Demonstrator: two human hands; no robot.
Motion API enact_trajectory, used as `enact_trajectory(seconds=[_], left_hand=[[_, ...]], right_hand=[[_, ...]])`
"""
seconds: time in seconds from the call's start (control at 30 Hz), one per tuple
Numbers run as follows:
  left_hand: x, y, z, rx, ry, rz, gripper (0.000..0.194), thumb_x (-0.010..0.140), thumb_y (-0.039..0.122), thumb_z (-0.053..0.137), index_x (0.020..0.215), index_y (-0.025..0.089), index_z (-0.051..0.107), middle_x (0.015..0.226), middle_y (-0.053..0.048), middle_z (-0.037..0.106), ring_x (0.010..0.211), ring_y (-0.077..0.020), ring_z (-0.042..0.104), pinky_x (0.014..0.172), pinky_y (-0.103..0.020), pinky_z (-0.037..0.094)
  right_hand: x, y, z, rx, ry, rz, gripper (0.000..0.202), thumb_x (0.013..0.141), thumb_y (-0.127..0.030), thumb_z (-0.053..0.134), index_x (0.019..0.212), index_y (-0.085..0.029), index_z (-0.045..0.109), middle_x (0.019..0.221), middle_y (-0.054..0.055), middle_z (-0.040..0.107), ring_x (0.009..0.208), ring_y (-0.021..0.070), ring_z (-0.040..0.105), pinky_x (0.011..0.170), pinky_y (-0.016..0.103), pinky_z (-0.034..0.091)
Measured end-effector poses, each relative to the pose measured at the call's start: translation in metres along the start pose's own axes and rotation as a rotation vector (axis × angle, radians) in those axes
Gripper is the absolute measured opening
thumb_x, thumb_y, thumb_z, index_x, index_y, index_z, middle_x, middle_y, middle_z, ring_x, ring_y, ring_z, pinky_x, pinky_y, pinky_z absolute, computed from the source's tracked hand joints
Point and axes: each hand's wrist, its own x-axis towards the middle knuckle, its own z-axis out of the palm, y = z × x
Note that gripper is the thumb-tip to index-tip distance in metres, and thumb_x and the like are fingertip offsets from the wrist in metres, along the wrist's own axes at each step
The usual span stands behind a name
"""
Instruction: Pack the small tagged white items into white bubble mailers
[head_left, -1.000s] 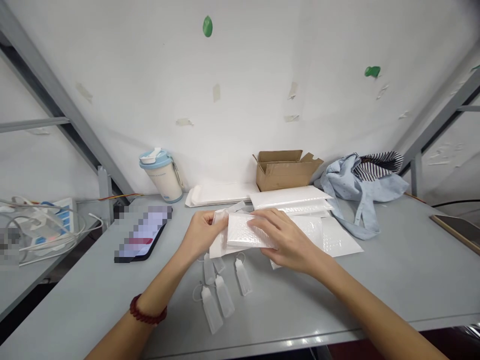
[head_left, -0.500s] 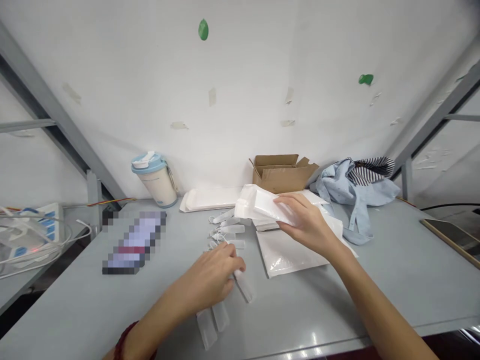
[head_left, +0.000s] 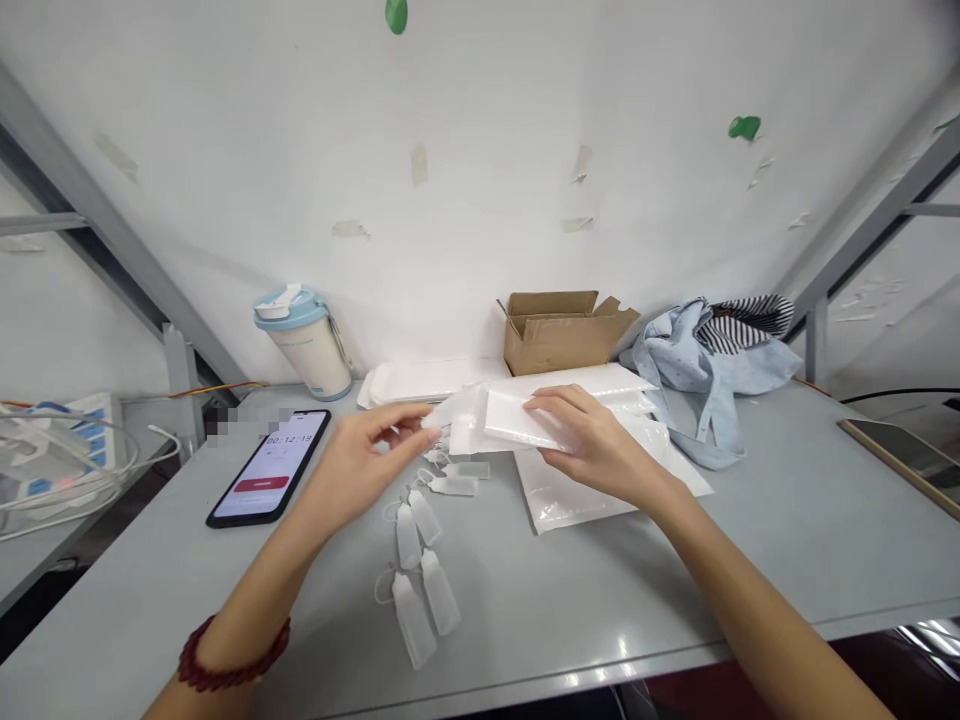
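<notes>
My right hand (head_left: 600, 445) grips a white padded envelope (head_left: 517, 418) with a white block-like item lying along it, above the stacked mailers. At the envelope's left end, my left hand (head_left: 375, 455) pinches its translucent flap between thumb and fingers. Below on the grey table lie several small translucent squeeze bottles with looped caps, among them one bottle (head_left: 414, 620) near the front and another (head_left: 454, 486) just under the envelope. A larger white bubble mailer (head_left: 555, 500) lies partly under my right hand.
An open cardboard box (head_left: 562, 342) stands against the wall, a blue cloth (head_left: 697, 385) to its right. A cup (head_left: 311, 350) and a lit phone (head_left: 270, 470) are at the left. A power strip (head_left: 82, 440) with cables sits far left; another device (head_left: 900, 460) lies far right.
My left hand has left the bottles and moved up and left to the envelope's open end. The envelope in my right hand has shifted slightly. The view has tilted down a little.
</notes>
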Motion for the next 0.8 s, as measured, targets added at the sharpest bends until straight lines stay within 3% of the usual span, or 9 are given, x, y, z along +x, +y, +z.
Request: enact_trajectory(seconds=[0.07,0.23,0.4,0.5,0.6,0.8], left_hand=[[0.002,-0.011,0.000,0.086,0.068,0.020,0.024,0.078,0.038,0.062,0.091,0.020,0.071,0.080,-0.002,0.069,0.065,-0.0145,0.057,0.057,-0.024,0.044],[0.000,-0.023,0.020,0.160,-0.025,0.135,0.019,0.078,0.027,0.062,0.093,0.019,0.072,0.073,-0.002,0.069,0.058,-0.0129,0.056,0.055,-0.024,0.044],[-0.003,-0.014,0.035,0.079,-0.009,0.273,0.025,0.080,0.015,0.054,0.098,0.020,0.070,0.094,-0.004,0.072,0.085,-0.0192,0.063,0.072,-0.029,0.051],[-0.004,-0.009,0.033,-0.088,0.013,0.188,0.021,0.080,0.017,0.056,0.093,0.021,0.072,0.100,-0.003,0.072,0.093,-0.0194,0.065,0.084,-0.030,0.051],[-0.005,-0.011,0.033,-0.133,0.032,0.113,0.017,0.078,0.018,0.059,0.088,0.021,0.073,0.095,-0.002,0.073,0.089,-0.0192,0.066,0.084,-0.031,0.050],[-0.004,-0.017,0.045,0.180,0.069,0.288,0.022,0.079,0.012,0.052,0.076,0.023,0.071,0.063,0.001,0.067,0.071,-0.0176,0.055,0.071,-0.033,0.042]], right_hand=[[-0.001,-0.003,0.002,0.016,-0.022,-0.015,0.044,0.073,-0.010,0.056,0.114,-0.023,0.048,0.117,0.009,0.054,0.107,0.0257,0.049,0.087,0.044,0.045],[-0.002,-0.013,0.011,0.033,-0.066,-0.077,0.046,0.071,-0.007,0.056,0.115,-0.020,0.048,0.116,0.011,0.053,0.106,0.0262,0.048,0.086,0.043,0.045],[-0.002,-0.017,0.020,0.048,-0.063,-0.115,0.045,0.072,-0.008,0.056,0.115,-0.018,0.047,0.115,0.013,0.053,0.104,0.0272,0.048,0.085,0.044,0.045],[-0.001,-0.014,0.019,0.064,-0.017,-0.072,0.045,0.073,-0.009,0.056,0.116,-0.020,0.046,0.115,0.012,0.053,0.105,0.0271,0.048,0.086,0.044,0.044],[0.000,-0.011,0.017,0.074,0.017,-0.044,0.046,0.073,-0.010,0.056,0.116,-0.021,0.045,0.115,0.011,0.054,0.106,0.0276,0.048,0.085,0.046,0.044],[-0.002,-0.015,0.024,0.070,-0.015,-0.103,0.045,0.072,-0.009,0.057,0.114,-0.020,0.046,0.114,0.012,0.054,0.104,0.0280,0.048,0.083,0.046,0.045]])
